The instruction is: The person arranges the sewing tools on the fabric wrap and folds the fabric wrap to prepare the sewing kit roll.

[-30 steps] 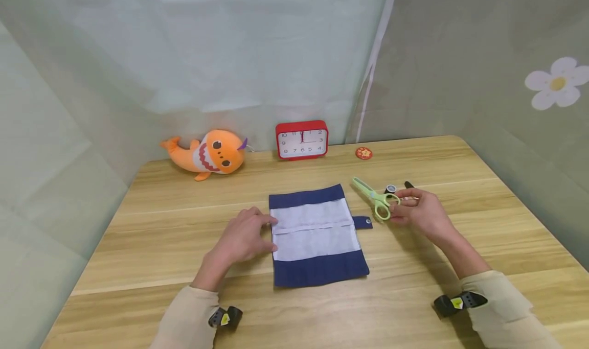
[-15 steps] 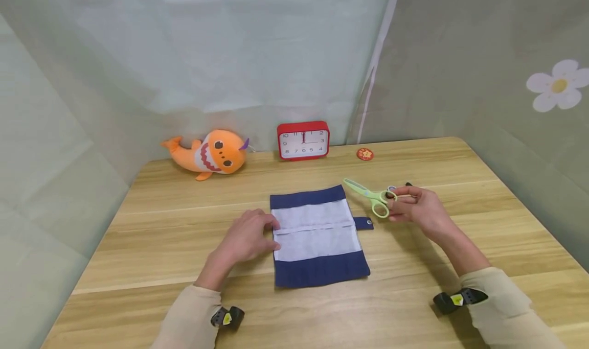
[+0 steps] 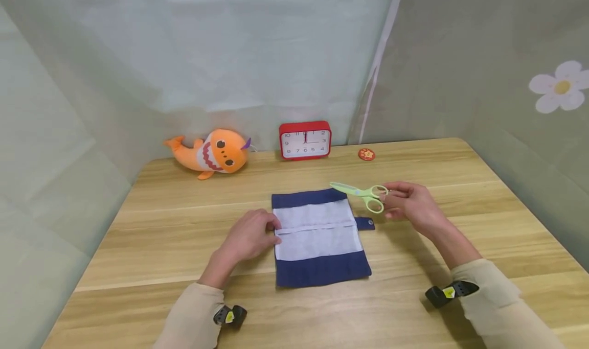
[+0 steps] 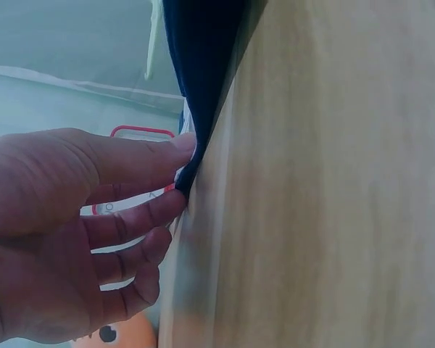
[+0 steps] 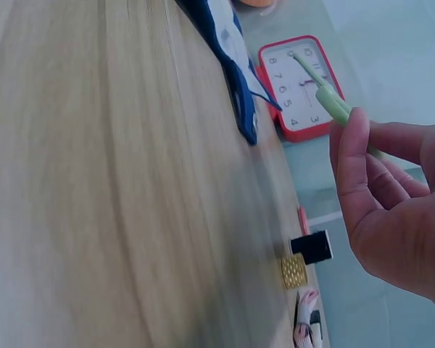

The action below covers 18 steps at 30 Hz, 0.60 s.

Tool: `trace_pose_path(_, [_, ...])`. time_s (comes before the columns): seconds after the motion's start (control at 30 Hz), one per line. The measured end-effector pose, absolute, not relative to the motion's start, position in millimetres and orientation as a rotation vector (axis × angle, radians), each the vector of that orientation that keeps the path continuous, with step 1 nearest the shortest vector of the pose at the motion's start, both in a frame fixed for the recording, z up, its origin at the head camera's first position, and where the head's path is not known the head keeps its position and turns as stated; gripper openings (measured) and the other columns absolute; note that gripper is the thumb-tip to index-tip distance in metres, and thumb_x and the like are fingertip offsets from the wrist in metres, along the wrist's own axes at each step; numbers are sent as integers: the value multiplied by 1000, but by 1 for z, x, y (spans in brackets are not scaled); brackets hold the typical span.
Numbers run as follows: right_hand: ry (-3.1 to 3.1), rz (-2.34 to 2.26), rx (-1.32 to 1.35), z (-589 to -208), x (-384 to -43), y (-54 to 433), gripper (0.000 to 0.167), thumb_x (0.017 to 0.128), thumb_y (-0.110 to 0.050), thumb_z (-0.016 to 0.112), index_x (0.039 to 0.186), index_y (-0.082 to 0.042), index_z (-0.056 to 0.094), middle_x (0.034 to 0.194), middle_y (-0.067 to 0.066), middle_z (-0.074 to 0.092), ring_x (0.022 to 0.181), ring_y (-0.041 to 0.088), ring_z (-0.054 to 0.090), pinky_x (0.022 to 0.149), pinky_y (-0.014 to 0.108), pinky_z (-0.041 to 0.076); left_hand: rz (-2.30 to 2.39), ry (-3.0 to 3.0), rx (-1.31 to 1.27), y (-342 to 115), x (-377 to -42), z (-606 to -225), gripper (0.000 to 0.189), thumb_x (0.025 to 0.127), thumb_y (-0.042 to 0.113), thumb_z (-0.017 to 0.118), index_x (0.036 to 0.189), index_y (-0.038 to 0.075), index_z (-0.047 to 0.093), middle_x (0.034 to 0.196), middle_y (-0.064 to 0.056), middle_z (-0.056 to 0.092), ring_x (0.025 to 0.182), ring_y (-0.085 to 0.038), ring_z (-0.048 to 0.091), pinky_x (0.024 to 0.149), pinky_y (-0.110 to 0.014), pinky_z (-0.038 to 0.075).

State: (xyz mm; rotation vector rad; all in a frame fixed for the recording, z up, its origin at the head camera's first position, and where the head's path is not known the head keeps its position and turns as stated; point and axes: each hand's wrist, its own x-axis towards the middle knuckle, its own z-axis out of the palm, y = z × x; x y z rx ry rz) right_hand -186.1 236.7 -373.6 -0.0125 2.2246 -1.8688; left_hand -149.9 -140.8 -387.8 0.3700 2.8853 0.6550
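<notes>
A navy fabric pouch point(image 3: 317, 270) lies unfolded on the wooden table point(image 3: 184, 236), white lining up, its snap tab point(image 3: 365, 224) pointing right. At the pouch's left edge, my left hand point(image 3: 250, 236) pinches the cloth between thumb and fingers; the left wrist view shows that edge point(image 4: 196, 80) slightly raised. My right hand point(image 3: 414, 206) holds light green scissors point(image 3: 352, 189) by a handle loop, between thumb and fingers. The blades point left, above the pouch's far right corner. In the right wrist view the scissors point(image 5: 333, 105) appear edge-on, clear of the table.
Along the back stand an orange shark plush point(image 3: 225, 152), a red clock point(image 3: 305, 142) and a small round red badge point(image 3: 366, 154). The right wrist view shows a black item point(image 5: 312, 247), a gold dimpled thimble point(image 5: 293, 272) and a pinkish bundle point(image 5: 304, 319) on the table.
The scissors have been lifted off the table and carried left toward the pouch by my right hand, their blades turning more level. My left hand stays at the pouch's edge.
</notes>
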Motion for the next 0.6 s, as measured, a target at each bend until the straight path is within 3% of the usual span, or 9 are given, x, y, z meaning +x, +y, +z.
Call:
trace_pose_path(0.2, [2235,-1841,-18,-374,-191,226,57,102,-9,66,151,11,45,98,-11,74,79,5,69,70,23,60,647,2895,368,-139,-150,-387,12,89,16,85,99,12,78,93,-2,67,89,-21,56,88,-40,51])
trace_pose_path(0.47, [2236,-1781,-24,-374,-201,213,53,102,-14,66,150,4,51,117,-1,69,86,6,68,72,23,59,625,2917,389,-138,-149,-386,12,90,17,84,98,11,77,92,-2,66,87,-21,56,87,-41,51])
trace_pose_path(0.6, [2201,-1785,-20,-375,-206,207,52,102,-11,65,150,5,51,116,0,70,86,8,69,70,23,58,627,2922,394,-138,-149,-387,12,90,16,84,97,11,77,91,-2,66,88,-21,56,87,-41,51])
